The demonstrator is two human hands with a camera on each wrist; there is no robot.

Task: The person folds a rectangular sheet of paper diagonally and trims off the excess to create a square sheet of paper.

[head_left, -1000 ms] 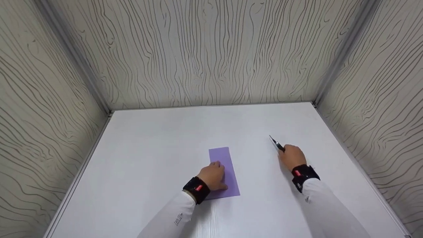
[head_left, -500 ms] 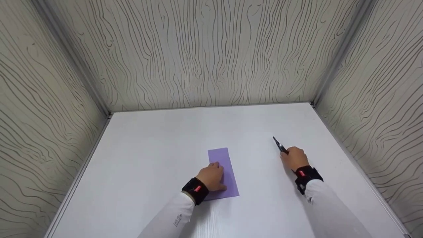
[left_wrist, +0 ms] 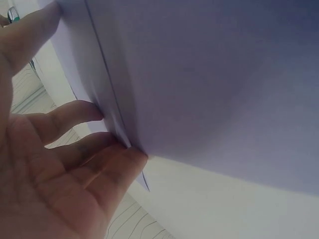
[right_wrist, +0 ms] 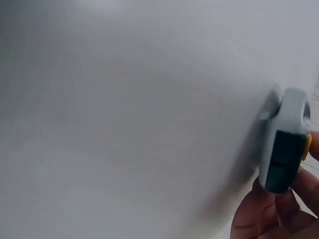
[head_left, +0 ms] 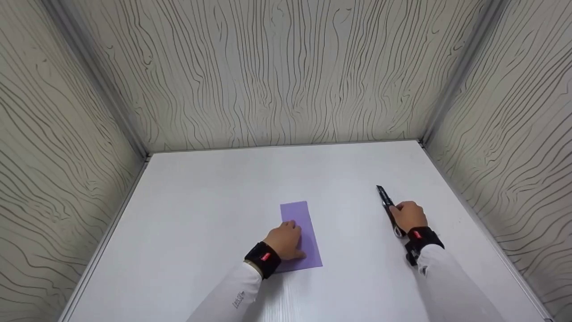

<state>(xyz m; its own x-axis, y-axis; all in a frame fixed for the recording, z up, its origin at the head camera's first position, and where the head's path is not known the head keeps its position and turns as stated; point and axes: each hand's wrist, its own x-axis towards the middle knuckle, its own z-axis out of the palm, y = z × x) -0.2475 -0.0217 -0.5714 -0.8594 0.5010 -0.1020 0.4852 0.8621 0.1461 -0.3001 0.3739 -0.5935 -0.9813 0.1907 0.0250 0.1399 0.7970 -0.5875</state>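
A purple sheet of paper (head_left: 311, 243), long and narrow, lies on the white table, and my left hand (head_left: 285, 241) presses on it with the fingers spread. Seen from the left wrist, the fingertips (left_wrist: 135, 155) rest along a dark straight line, like a fold or edge, in the purple paper (left_wrist: 209, 89). To the right of the paper, my right hand (head_left: 409, 217) holds a utility knife (head_left: 386, 203), its tip pointing away from me. The right wrist view shows the knife's pale and dark handle (right_wrist: 286, 134) end-on between fingers and thumb, with a small yellow part.
The white table (head_left: 214, 197) extends around both hands. Wood-grain patterned panels (head_left: 277, 71) stand behind it and at both sides, joined by grey metal posts (head_left: 460, 76) in the corners. Black straps with red tags circle both wrists.
My right hand has moved to the right and slightly nearer to me, turning the utility knife so its flat side shows. My left hand has stayed on the purple paper.
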